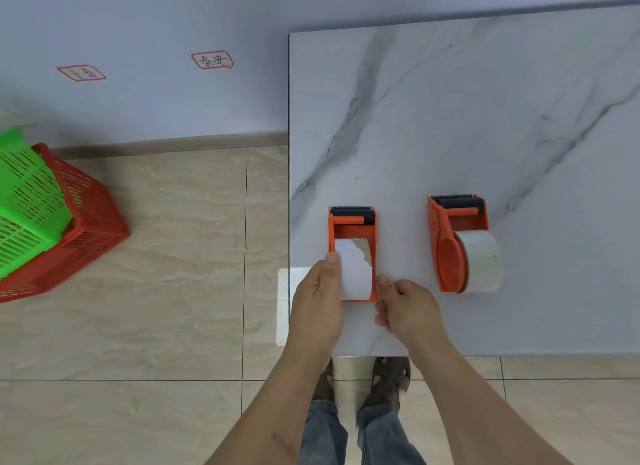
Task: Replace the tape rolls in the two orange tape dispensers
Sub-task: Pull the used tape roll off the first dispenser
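Note:
Two orange tape dispensers stand on the marble table (pixel 450 100). The left dispenser (pixel 351 222) holds a white roll (pixel 356 274) with a torn front edge. My left hand (pixel 318 298) grips the left side of this dispenser and roll, thumb along the roll's edge. My right hand (pixel 403 308) has its fingers curled and pinches the dispenser's right near corner. The right dispenser (pixel 450 242) stands apart, untouched, with a pale translucent tape roll (pixel 483 262) mounted on it.
The table's left edge and near edge run close to my hands. A white sheet (pixel 287 305) pokes out past the table's left edge under my left hand. Red basket (pixel 86 222) and green basket (pixel 24 194) sit on the tiled floor at left.

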